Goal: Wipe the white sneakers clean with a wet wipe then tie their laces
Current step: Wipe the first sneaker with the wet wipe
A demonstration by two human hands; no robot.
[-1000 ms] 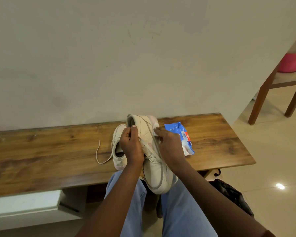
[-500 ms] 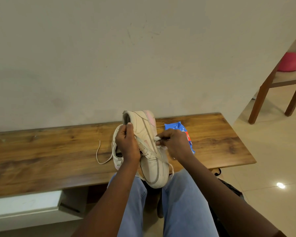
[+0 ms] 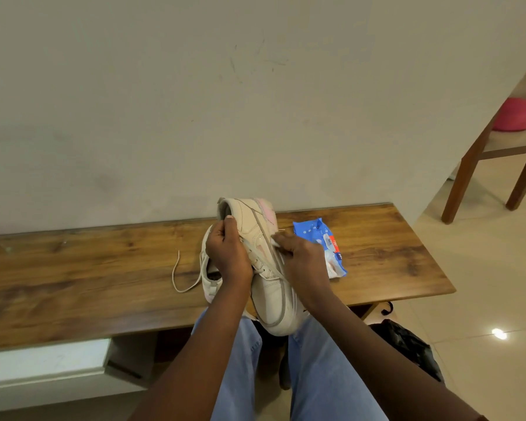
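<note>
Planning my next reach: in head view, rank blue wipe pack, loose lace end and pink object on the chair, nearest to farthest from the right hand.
1. Blue wipe pack, on the bench beside the right hand.
2. Loose lace end, left along the bench.
3. Pink object, far right.

The bench (image 3: 73,268) lies open toward both ends; second sneaker (image 3: 210,282), wipes pack (image 3: 312,235) and wall (image 3: 255,117) crowd its middle.

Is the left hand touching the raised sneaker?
Touching. Head view: the left hand grips the raised sneaker by its collar, thumb over the rim.
</note>
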